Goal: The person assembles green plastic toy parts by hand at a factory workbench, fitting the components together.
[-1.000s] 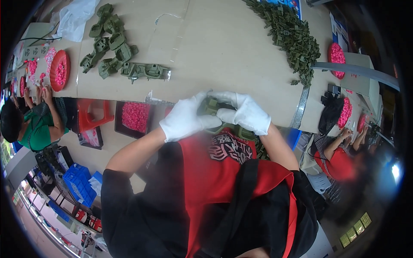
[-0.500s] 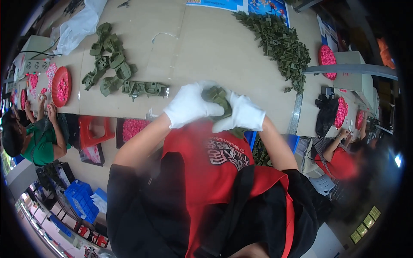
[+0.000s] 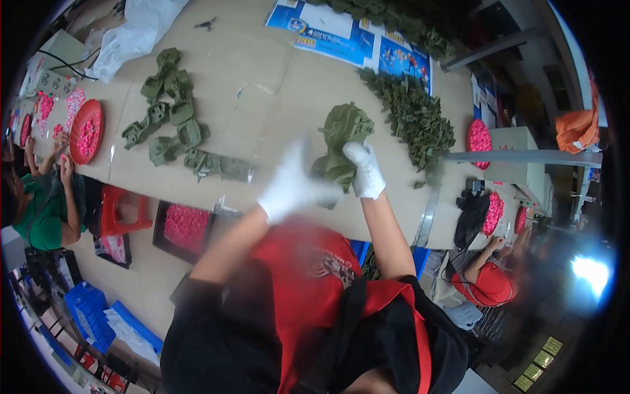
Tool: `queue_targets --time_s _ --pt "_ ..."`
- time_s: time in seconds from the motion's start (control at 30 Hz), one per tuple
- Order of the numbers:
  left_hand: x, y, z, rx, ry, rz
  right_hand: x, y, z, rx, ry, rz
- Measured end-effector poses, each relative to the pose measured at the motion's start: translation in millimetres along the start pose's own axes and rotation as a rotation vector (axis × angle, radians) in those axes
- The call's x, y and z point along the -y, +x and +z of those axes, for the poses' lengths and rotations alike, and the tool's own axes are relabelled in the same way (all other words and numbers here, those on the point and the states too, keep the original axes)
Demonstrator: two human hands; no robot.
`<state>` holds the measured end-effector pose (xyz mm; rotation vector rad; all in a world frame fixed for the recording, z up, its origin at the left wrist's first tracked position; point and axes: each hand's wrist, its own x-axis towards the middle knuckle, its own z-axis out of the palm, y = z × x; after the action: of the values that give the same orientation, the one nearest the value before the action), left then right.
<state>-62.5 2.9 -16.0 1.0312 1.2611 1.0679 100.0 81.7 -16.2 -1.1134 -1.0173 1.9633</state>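
My right hand (image 3: 366,172), in a white glove, grips an olive-green plastic toy vehicle body (image 3: 346,128) by its right side. The piece is held upright over the table near my chest, its far end pointing away from me. Beside its near end is my left hand (image 3: 292,185), also gloved in white and smeared by motion; its fingers cannot be made out clearly, nor whether it touches the piece. Several similar green vehicle bodies (image 3: 180,90) stand in a loose cluster on the left of the table. A heap of small green plastic parts (image 3: 420,125) lies to the right.
Printed blue sheets (image 3: 338,33) lie at the far side, with more green parts (image 3: 394,18) beyond. A white plastic bag (image 3: 141,33) is at far left. Co-workers sit left and right by red trays (image 3: 79,150) of pink pieces. A metal bar (image 3: 525,157) crosses the right side.
Both hands were closed together round a green piece close to my chest. Now the right hand holds a green vehicle body farther out, while the left has come away leftward. The view has shifted.
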Motion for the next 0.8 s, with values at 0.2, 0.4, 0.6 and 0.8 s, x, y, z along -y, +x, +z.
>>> queue_targets --time_s 0.2,0.4,0.6,0.8 --pt "-42 -11 -20 0.08 0.237 -0.103 34 11 18 0.012 0.036 -0.259" --pt "-42 6 -73 0.248 0.539 -0.054 42 29 21 0.123 -0.06 -0.185" --pt "-10 59 -123 0.306 0.484 -0.042 18 78 28 0.073 -0.072 -0.154" --pt "-40 218 -198 -0.178 0.793 0.427 -109 157 -41 -0.52 -1.38 -0.298"
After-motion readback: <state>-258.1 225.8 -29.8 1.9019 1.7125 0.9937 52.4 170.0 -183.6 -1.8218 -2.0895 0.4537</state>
